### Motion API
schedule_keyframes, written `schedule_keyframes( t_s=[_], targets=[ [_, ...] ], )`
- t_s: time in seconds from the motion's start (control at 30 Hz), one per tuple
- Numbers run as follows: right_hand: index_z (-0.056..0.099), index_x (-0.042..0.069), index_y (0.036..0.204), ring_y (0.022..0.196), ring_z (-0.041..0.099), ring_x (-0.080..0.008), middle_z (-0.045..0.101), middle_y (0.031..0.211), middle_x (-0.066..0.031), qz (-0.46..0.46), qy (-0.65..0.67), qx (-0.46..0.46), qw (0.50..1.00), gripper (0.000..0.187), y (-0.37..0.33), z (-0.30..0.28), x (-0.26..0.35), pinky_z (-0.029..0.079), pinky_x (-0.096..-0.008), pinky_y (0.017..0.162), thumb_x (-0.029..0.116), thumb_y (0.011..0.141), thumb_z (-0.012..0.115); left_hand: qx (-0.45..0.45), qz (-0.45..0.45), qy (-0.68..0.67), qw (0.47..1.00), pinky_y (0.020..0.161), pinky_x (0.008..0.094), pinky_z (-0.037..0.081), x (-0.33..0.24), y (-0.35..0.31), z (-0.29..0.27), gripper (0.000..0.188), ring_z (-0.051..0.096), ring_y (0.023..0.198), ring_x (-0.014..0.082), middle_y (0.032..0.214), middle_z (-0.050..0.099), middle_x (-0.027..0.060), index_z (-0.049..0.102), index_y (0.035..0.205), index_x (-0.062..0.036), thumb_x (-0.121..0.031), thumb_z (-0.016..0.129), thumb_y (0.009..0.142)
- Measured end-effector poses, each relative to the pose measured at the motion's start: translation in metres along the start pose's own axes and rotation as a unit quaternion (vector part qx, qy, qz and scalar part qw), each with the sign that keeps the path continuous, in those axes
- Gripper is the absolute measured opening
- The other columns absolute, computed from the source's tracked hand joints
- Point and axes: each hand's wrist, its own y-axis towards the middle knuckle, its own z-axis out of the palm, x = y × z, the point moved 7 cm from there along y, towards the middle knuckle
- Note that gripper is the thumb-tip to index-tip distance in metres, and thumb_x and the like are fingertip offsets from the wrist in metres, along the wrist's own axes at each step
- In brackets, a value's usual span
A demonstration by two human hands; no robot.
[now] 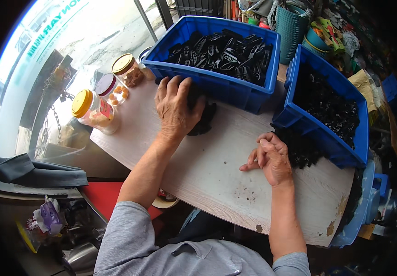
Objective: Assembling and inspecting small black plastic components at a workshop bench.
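My left hand (pixel 176 105) is at the near side of a large blue crate (pixel 207 85), its fingers bent over black plastic pieces (pixel 204 120) on the table. Black shows between thumb and forefinger; the fingertips' grip is partly hidden. That crate is filled with flat, long black plastic parts (pixel 226 53). Over the tabletop, my right hand (pixel 274 158) has loosely curled fingers with the thumb apart, and nothing shows in it. Just right of it lies a heap of small black pieces (pixel 302 145), beside a second blue crate (pixel 318 122) holding many small black parts (pixel 327 110).
Three lidded clear jars, including a yellow-lidded jar (pixel 98 112), stand along the table's left edge by the window. The pale wooden table (pixel 207 170) has worn spots near its front edge. Stacked teal baskets (pixel 292 30) are behind the crates. A grey metal surface (pixel 37 202) lies at lower left.
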Motion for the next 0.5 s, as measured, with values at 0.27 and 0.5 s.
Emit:
schedule_keyframes(
  t_s=[0.27,0.5],
  targets=[
    [0.057,0.005,0.104,0.060,0.063,-0.0215,0.048,0.054,-0.0032,0.004,-0.003,-0.005,1.000,0.017,-0.002,0.001,-0.002,0.061,-0.0576,0.059,0.019,0.095,0.058,0.025,-0.016,-0.095,0.995,0.098,0.0503,0.045,0.003,-0.005,0.001,0.053,0.052,0.118,0.0406,0.125,0.057,0.0149,0.060,0.122,-0.0105,-0.024,0.078,0.074],
    [0.058,0.005,0.104,0.060,0.063,-0.0214,0.047,0.054,-0.0029,0.002,-0.007,-0.006,1.000,0.017,-0.004,-0.002,0.004,0.061,-0.0573,0.059,0.020,0.095,0.058,0.120,0.087,-0.090,0.985,0.098,0.0463,0.047,-0.038,-0.007,0.017,0.042,0.054,0.117,0.0388,0.122,0.059,0.0158,0.063,0.119,-0.0098,-0.020,0.073,0.079]
  ],
)
